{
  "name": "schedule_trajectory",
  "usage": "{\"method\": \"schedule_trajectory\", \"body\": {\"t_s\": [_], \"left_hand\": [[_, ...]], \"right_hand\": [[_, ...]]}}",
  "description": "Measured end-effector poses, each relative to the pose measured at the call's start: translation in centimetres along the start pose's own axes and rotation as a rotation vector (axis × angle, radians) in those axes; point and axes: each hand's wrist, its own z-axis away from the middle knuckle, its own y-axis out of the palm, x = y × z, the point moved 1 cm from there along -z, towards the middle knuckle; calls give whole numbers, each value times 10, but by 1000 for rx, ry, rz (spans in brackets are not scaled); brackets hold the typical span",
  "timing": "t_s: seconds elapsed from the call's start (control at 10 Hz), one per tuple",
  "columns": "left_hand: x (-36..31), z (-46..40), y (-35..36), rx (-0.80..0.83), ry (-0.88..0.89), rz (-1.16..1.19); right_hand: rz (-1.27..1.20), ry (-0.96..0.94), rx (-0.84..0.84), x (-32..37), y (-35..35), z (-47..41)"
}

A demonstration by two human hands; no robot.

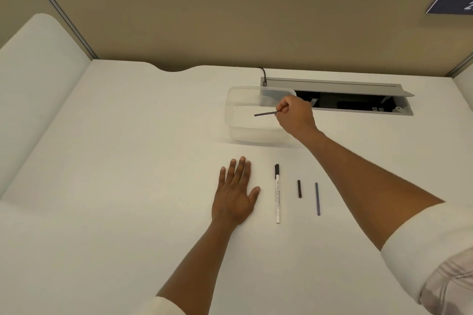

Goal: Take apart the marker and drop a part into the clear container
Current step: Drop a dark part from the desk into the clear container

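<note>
Desk [128,135]: white, bears every item listed; beige partition behind.
Left hand [236,193]: flat on the desk, palm down, fingers spread, holding nothing; lies just left of the marker body.
Clear container [231,120]: transparent rectangular tub, lid off, standing on the desk beyond the left hand. Nothing appears to lie on its floor; the walls are see-through, so a very small item could escape notice.
Thin rod [265,113]: slender dark stick, apparently the marker's inner part; held near level above the container's open mouth, one end pinched, free end pointing left.
Marker body [278,194]: white barrel with a black cap at the far end, printed text along its side; lying on the desk, near end toward the person.
Short black piece [299,189]: small dark part, lying just right of the barrel, apart from it.
Grey-blue rod [317,198]: longer thin part, lying right of the black piece.
Right hand [294,115]: closed around one end of the thin rod, fingers curled; poised over the container's right rim.
Cable hatch [345,100]: open recess in the desk, right of the container; dark cable [263,75] leading in.
Progress: disassembly looks done, parts laid out separately. Remaining: release the rod so it falls into the container.
</note>
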Motion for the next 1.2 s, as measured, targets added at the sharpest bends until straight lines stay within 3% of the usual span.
{"method": "schedule_trajectory", "body": {"t_s": [0.6, 1.2], "left_hand": [[1, -4, 2, -41, -82, 34], [0, -5, 1, -21, -90, 30]], "right_hand": [[523, -36, 202, 4, 47, -39], [603, 23, 300, -11, 58, -52]]}}
